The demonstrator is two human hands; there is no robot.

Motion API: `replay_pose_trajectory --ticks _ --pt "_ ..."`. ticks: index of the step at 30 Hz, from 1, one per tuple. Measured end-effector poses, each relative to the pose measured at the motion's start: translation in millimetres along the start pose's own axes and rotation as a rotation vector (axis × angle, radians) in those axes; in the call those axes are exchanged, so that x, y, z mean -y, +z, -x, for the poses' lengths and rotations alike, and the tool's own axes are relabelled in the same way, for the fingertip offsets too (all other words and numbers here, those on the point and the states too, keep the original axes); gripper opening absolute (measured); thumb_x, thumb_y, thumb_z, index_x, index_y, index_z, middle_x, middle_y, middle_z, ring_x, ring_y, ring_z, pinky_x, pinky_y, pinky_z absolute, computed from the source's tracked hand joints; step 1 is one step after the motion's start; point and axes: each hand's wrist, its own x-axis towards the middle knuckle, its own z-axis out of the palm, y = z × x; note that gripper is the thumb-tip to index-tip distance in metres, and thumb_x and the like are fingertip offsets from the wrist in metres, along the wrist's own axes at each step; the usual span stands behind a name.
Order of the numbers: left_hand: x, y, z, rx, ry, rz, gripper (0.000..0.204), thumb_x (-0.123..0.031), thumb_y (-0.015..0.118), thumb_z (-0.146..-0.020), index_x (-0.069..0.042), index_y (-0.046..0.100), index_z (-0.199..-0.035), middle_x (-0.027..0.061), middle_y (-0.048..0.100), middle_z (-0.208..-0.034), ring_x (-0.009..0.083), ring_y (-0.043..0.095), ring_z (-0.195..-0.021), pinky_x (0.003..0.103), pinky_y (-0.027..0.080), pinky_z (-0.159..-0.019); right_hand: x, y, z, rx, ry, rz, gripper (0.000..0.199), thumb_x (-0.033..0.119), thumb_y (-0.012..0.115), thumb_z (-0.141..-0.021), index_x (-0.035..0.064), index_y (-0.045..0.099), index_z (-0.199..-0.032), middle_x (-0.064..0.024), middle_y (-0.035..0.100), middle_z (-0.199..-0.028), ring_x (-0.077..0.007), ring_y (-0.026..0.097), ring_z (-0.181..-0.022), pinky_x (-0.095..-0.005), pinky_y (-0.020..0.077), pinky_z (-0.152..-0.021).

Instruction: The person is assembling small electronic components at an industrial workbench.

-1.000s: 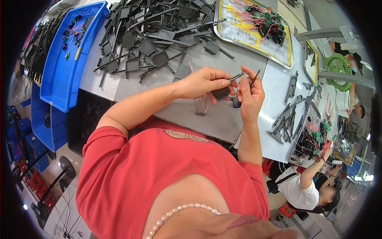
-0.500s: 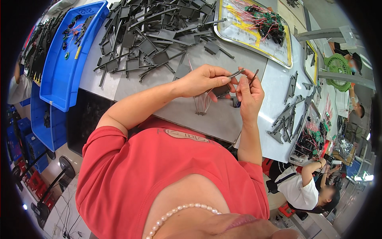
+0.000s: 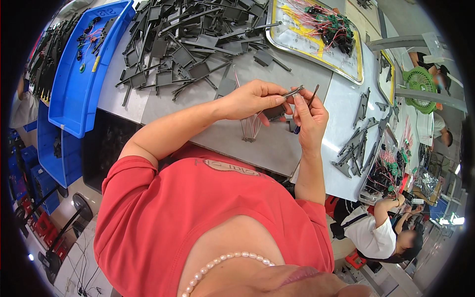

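My left hand [image 3: 258,100] is closed on a dark grey plastic part [image 3: 275,113], whose narrow arm pokes out past my fingertips. Thin red and white wires [image 3: 256,123] hang below that hand, down to a small dark piece [image 3: 248,139] at the table. Beside it, my right hand [image 3: 311,118] grips a slim tool [image 3: 314,95] with a dark shaft pointing up and a blue lower end. The right fingertips are close to the tip of the part's arm; whether they touch it is hard to tell.
A heap of dark grey plastic parts [image 3: 198,47] covers the table's far side. A tray [image 3: 292,37] at the far right bears green boards with red wires. Blue bins [image 3: 74,111] stand left. More grey parts [image 3: 354,148] lie right, and a co-worker [image 3: 368,227] sits beyond.
My right thumb and fingers have shifted slightly against the tool, and more of its blue end shows. My left hand stays in nearly the same place.
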Motion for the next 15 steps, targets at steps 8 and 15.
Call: replay_pose_trajectory --ticks 8,15 --pt "2.0 2.2 -0.3 -0.029 0.014 -0.072 0.033 -0.022 0.044 -0.095 -0.003 0.052 -0.121 0.0027 0.061 -0.096 0.0073 0.056 -0.083 0.023 0.053 -0.06 4.9 4.6 1.8 -0.019 0.014 0.01 0.02 0.012 0.062 -0.085 -0.0001 0.062 -0.101 0.0035 0.058 -0.069 -0.0004 0.045 -0.058 -0.0149 0.0332 -0.052" --pt "1.3 4.2 -0.3 -0.11 -0.012 -0.251 0.031 -0.019 0.046 -0.093 -0.005 0.054 -0.12 0.0003 0.06 -0.089 0.0062 0.054 -0.076 0.023 0.052 -0.058 -0.1 5.3 2.5 -0.002 0.022 0.077 0.019 0.007 0.063 -0.082 -0.0001 0.06 -0.1 0.0038 0.055 -0.065 -0.0016 0.05 -0.061 -0.0163 0.0369 -0.056"
